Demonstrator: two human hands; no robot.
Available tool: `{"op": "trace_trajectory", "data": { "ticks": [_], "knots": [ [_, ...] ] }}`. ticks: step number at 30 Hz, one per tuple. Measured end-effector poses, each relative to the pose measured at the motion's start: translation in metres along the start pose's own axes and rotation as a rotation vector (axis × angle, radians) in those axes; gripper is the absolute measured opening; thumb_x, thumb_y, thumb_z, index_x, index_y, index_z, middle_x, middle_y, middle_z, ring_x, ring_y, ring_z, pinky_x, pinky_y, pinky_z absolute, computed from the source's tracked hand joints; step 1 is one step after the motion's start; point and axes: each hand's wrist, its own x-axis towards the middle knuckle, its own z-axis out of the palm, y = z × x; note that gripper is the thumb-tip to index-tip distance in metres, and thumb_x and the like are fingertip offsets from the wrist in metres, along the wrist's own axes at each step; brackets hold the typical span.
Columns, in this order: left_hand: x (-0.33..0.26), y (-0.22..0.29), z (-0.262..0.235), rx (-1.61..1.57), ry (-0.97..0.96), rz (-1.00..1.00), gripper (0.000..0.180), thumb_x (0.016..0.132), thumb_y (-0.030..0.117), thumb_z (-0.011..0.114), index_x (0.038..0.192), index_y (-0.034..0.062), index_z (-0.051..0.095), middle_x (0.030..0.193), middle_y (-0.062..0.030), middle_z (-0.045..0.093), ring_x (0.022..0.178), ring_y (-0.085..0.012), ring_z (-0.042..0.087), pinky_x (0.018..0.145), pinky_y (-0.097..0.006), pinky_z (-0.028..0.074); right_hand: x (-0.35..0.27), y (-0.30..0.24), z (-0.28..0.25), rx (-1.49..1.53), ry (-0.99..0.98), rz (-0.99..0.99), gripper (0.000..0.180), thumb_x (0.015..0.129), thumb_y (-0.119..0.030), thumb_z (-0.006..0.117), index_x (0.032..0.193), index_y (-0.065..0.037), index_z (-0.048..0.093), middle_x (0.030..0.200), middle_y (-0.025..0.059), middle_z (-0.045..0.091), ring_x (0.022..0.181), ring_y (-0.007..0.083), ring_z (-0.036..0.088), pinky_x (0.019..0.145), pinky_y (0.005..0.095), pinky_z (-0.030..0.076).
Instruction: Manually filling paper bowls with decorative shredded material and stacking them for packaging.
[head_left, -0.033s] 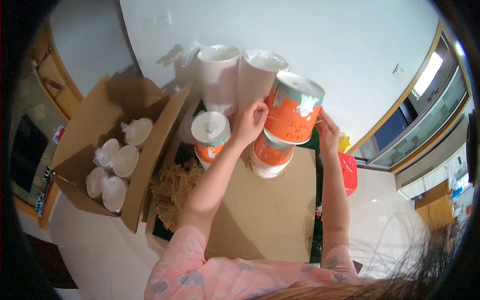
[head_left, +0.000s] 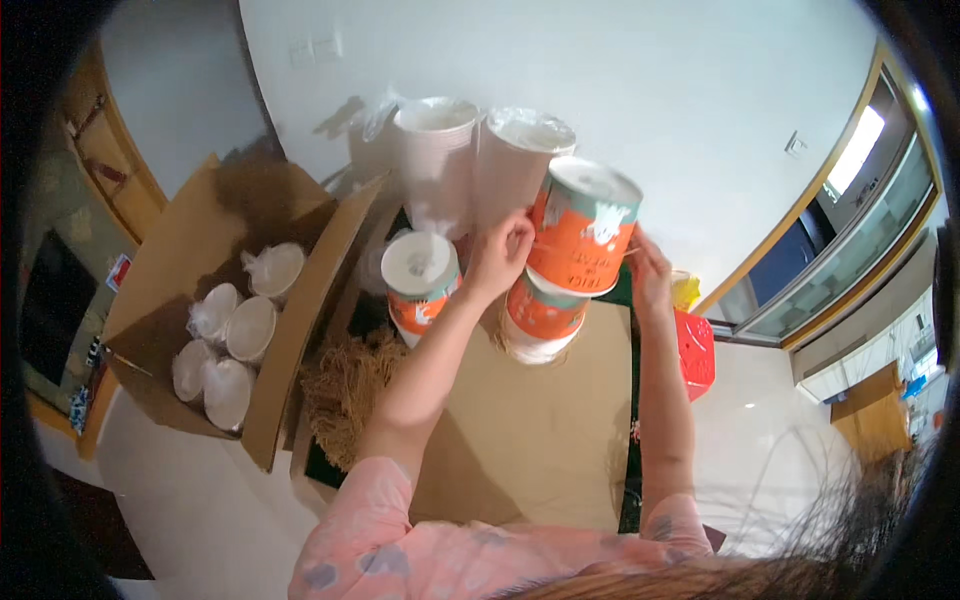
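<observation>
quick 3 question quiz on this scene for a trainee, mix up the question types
1. True or false: both hands hold the upper orange-and-teal paper tub.
2. Where does that tub sit? A) on another orange tub B) inside the open brown cardboard box C) on the floor
3. Fill in: the cardboard box holds white ____ wrapped in clear plastic.

Key
1. True: the left hand and right hand press on its two sides.
2. A: it sits on the lower orange paper tub.
3. Lids or bowls; too small to tell which.
</observation>
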Motion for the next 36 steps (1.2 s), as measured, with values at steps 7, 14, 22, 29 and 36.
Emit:
{"op": "trace_trajectory", "data": {
  "ticks": [7, 14, 22, 29, 36],
  "knots": [
    [-0.105, -0.081, 0.012, 0.173, -0.171, -0.151, 0.008, 0.077, 0.006, 0.061, 0.083, 0.0042, 0.056, 0.111, -0.019, 0.052, 0.104, -0.0346, 0.051, 0.087, -0.039, 0.043, -0.063, 0.112, -0.009, -0.322, 0.138, 0.036, 0.027, 0.091, -0.007, 0.043, 0.11, 0.003, 0.058, 0.106, 0.0133, 0.061, 0.1, 0.0206, 0.056, 0.092, 0.0341, 0.04],
    [-0.186, -0.111, 0.024, 0.344, -0.258, -0.217, 0.017, 0.071, 0.003, 0.065, 0.086, 0.0071, 0.059, 0.114, -0.0162, 0.048, 0.099, -0.0328, 0.052, 0.084, -0.039, 0.044, -0.131, 0.206, -0.034, -0.331, 0.321, 0.033, 0.022, 0.076, 0.009, 0.046, 0.084, -0.001, 0.064, 0.101, 0.0132, 0.06, 0.101, 0.0242, 0.054, 0.087, 0.0337, 0.042],
    [-0.195, -0.119, 0.037, 0.4, -0.372, -0.288, 0.025, 0.069, 0.0, 0.061, 0.092, 0.0072, 0.053, 0.111, -0.0197, 0.048, 0.105, -0.0363, 0.047, 0.088, -0.042, 0.041, -0.136, 0.212, -0.034, -0.502, 0.279, 0.183, 0.03, 0.069, 0.012, 0.042, 0.082, -0.004, 0.064, 0.089, 0.0119, 0.062, 0.086, 0.0264, 0.06, 0.077, 0.0304, 0.046],
    [-0.192, -0.07, 0.036, 0.503, -0.32, -0.379, 0.041, 0.073, -0.001, 0.056, 0.112, 0.0056, 0.047, 0.111, -0.0185, 0.048, 0.107, -0.0371, 0.045, 0.09, -0.043, 0.038, -0.153, 0.208, -0.039, 0.129, 0.401, 0.441, 0.025, 0.077, 0.009, 0.04, 0.084, -0.001, 0.062, 0.092, 0.0071, 0.061, 0.079, 0.019, 0.06, 0.073, 0.0277, 0.048],
    [-0.259, -0.049, -0.032, 0.421, -0.019, -0.638, 0.039, 0.077, -0.006, 0.049, 0.114, 0.0029, 0.045, 0.099, -0.0135, 0.051, 0.089, -0.0256, 0.053, 0.078, -0.033, 0.044, -0.206, 0.178, 0.003, 0.217, 0.238, 0.553, 0.023, 0.079, 0.004, 0.045, 0.095, -0.002, 0.06, 0.087, 0.0061, 0.061, 0.08, 0.0143, 0.058, 0.072, 0.0273, 0.049]
  ]
}}
